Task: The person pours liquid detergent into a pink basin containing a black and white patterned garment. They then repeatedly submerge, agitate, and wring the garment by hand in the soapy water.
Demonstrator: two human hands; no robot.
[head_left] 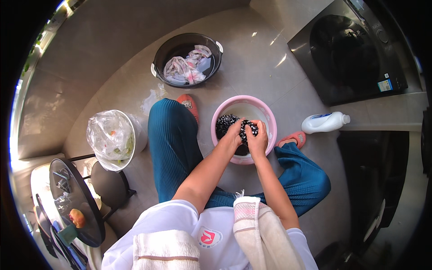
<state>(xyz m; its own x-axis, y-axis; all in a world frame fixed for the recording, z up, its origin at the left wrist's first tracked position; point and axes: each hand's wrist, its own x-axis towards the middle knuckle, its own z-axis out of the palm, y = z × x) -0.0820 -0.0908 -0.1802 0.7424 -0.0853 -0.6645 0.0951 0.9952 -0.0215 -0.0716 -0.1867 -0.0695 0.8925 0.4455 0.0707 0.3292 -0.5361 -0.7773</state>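
A black cloth with white specks (226,125) lies partly in a pink-rimmed basin (218,104) on the floor between my feet. My left hand (234,133) is closed on the cloth from the left side. From the right, my right hand (258,140) grips a bunched part of the same cloth, its fingers curled round it. The two hands are close together over the middle of the basin. Dark cloth also shows below my hands, inside the basin. How deep any water is there, I cannot tell.
Beyond stands a black tub (158,56) holding wet pale laundry (184,71). A white bottle (325,122) lies by my right slipper (294,137). To the left are a lined bin (139,132) and a round-topped rack (85,202); at the far right, a washing machine (355,58).
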